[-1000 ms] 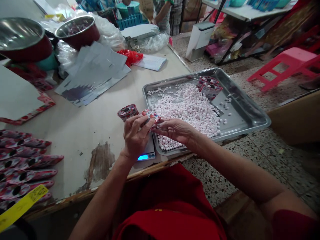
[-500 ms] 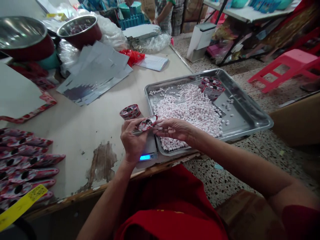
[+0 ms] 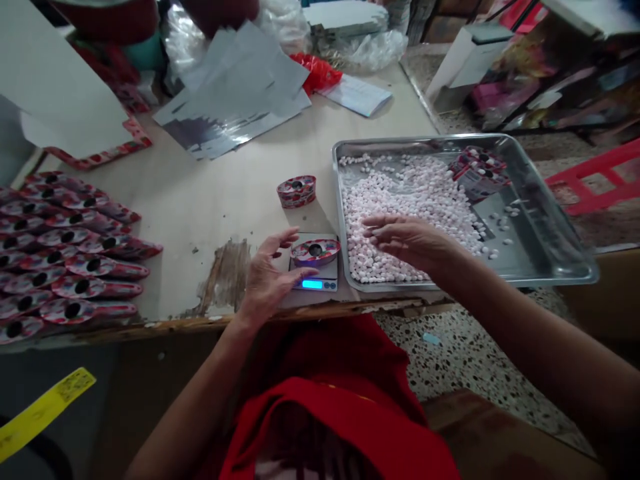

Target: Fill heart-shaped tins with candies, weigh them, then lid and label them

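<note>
A red patterned packet [image 3: 315, 252] stands on a small digital scale [image 3: 315, 277] with a lit blue display, at the table's front edge. My left hand [image 3: 267, 273] rests just left of the scale, fingers spread and open, thumb and fingertips around the packet without gripping it. My right hand [image 3: 407, 240] hovers over the pink-white candies [image 3: 400, 207] in the steel tray [image 3: 550, 227], fingers loosely extended, nothing seen held. A second red packet [image 3: 297, 191] stands on the table behind the scale.
Rows of filled red packets [image 3: 70, 260] lie at the left. Grey foil sheets [image 3: 240, 100], a red bag [image 3: 315, 70] and plastic bags sit at the back. More packets [image 3: 477, 173] lie in the tray's far corner. A red stool [image 3: 600, 180] stands at right.
The packet that both hands held has been set down on the scale. My left hand let go and opened; my right hand moved back over the candies. The camera tilted down.
</note>
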Tool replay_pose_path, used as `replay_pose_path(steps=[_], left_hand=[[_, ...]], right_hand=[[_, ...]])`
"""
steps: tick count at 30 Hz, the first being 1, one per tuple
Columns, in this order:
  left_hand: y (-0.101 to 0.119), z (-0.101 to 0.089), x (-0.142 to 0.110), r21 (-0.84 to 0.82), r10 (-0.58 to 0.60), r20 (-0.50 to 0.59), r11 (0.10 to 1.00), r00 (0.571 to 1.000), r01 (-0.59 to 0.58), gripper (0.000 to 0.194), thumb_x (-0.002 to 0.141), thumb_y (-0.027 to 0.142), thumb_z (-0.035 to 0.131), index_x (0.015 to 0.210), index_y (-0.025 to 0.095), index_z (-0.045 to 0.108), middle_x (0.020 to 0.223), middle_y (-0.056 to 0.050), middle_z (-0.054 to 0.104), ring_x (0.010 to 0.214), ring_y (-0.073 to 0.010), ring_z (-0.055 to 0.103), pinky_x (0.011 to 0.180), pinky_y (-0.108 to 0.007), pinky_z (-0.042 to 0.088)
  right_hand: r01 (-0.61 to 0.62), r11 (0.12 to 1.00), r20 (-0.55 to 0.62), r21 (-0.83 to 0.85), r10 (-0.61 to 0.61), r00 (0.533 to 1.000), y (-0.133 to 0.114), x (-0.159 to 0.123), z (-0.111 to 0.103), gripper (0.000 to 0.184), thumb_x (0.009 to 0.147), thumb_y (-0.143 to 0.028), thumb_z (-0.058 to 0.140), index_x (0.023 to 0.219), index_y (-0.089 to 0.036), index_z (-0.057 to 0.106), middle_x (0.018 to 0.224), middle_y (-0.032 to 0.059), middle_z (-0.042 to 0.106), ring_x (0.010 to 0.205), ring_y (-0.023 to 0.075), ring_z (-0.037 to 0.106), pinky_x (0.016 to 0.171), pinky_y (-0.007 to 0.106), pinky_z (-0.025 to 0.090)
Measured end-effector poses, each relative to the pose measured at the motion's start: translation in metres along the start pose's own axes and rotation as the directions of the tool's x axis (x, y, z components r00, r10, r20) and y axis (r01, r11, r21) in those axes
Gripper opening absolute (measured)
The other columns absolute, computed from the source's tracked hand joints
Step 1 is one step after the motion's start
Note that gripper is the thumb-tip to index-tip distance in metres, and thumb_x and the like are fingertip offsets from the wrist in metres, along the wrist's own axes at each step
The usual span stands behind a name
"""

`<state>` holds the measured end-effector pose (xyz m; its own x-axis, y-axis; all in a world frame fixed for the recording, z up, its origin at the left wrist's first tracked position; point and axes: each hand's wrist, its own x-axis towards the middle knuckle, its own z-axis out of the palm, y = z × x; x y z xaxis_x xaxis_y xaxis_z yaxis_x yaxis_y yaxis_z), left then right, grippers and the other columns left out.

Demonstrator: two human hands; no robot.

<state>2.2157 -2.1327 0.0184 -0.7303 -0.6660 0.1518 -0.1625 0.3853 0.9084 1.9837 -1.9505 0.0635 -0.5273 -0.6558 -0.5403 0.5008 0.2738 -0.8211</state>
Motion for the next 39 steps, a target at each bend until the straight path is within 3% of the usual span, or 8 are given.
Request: replay_pose_path(steps=[6,8,11,14,20,26,33,39], left_hand=[[0.002,-0.037,0.005,0.041,-0.029,-0.225,0.998,0.974,0.039,0.048,0.08,0.036,0.091,0.125,0.027,0.075,0.12,-0.006,0.078,0.11,-0.0238,0.073,0.096,-0.038,0.056],[0.003,-0.044,0.006,0.032,-0.032,-0.267,0.999,0.963,0.042,0.037,0.085,0.033,0.088,0.119,0.026,0.077,0.115,-0.005,0.079,0.107,-0.0222,0.073,0.096,-0.037,0.056],[0.01,-0.046,0.006,0.087,0.001,-0.309,0.996,0.951,0.027,0.032,0.085,0.026,0.087,0.115,0.025,0.077,0.11,-0.003,0.079,0.103,-0.0212,0.073,0.099,-0.038,0.056],[0.022,-0.042,0.005,0.159,0.068,-0.314,0.987,0.947,-0.018,0.03,0.084,0.023,0.088,0.112,0.024,0.077,0.11,-0.003,0.079,0.103,-0.0211,0.072,0.101,-0.038,0.057],[0.028,-0.037,0.001,0.219,0.132,-0.195,0.972,0.972,-0.088,0.037,0.084,0.029,0.089,0.118,0.023,0.075,0.118,-0.004,0.078,0.109,-0.0233,0.072,0.104,-0.04,0.056],[0.028,-0.031,0.001,0.366,0.148,-0.001,0.92,0.989,-0.138,0.059,0.076,0.031,0.095,0.128,0.024,0.069,0.127,-0.007,0.074,0.118,-0.029,0.067,0.108,-0.044,0.053],[0.026,0.013,0.018,0.404,0.112,0.284,0.886,0.952,-0.225,0.071,0.073,0.02,0.093,0.138,0.021,0.063,0.135,-0.01,0.071,0.125,-0.0334,0.064,0.109,-0.048,0.053],[0.013,0.001,0.012,0.141,0.066,0.085,0.987,0.994,-0.078,0.034,0.08,0.029,0.092,0.108,0.021,0.075,0.1,-0.004,0.08,0.09,-0.0204,0.075,0.088,-0.034,0.06]], right_hand=[[0.134,0.788,0.031,-0.601,-0.145,0.989,-0.007,-0.009,-0.03,0.029,0.081,-0.038,0.083,0.102,-0.018,0.08,0.096,0.0133,0.079,0.082,0.0256,0.076,0.078,0.042,0.063],[0.211,0.531,0.038,-0.82,-0.319,0.947,-0.012,-0.013,-0.032,0.03,0.09,-0.04,0.076,0.113,-0.021,0.08,0.107,0.0157,0.078,0.098,0.0331,0.075,0.09,0.053,0.061],[0.234,0.008,0.175,-0.972,-0.641,0.747,-0.025,-0.013,-0.022,0.047,0.094,-0.03,0.071,0.141,-0.026,0.07,0.148,0.0183,0.063,0.141,0.043,0.055,0.117,0.066,0.042],[0.28,-0.184,0.327,-0.942,-0.688,0.647,-0.04,0.01,0.006,0.06,0.096,-0.031,0.07,0.155,-0.026,0.058,0.165,0.0165,0.048,0.152,0.0412,0.041,0.124,0.062,0.035],[0.565,-0.216,0.584,-0.796,-0.52,0.623,-0.055,0.103,0.09,0.09,0.082,-0.026,0.083,0.164,-0.019,0.044,0.172,0.0155,0.038,0.155,0.0391,0.035,0.126,0.056,0.031],[0.644,-0.143,0.655,-0.751,-0.276,0.703,-0.057,0.159,0.108,0.051,0.082,-0.024,0.076,0.132,-0.017,0.072,0.116,0.0089,0.077,0.106,0.0278,0.067,0.093,0.038,0.05],[0.596,0.087,0.48,-0.798,-0.506,0.717,-0.049,0.138,0.096,0.052,0.075,-0.02,0.076,0.126,-0.013,0.073,0.102,0.0078,0.075,0.095,0.0252,0.065,0.083,0.036,0.052],[0.538,0.21,0.289,-0.816,-0.659,0.695,-0.047,0.065,0.085,0.047,0.074,-0.024,0.076,0.12,-0.015,0.076,0.093,0.0058,0.074,0.083,0.0223,0.064,0.074,0.036,0.052]])
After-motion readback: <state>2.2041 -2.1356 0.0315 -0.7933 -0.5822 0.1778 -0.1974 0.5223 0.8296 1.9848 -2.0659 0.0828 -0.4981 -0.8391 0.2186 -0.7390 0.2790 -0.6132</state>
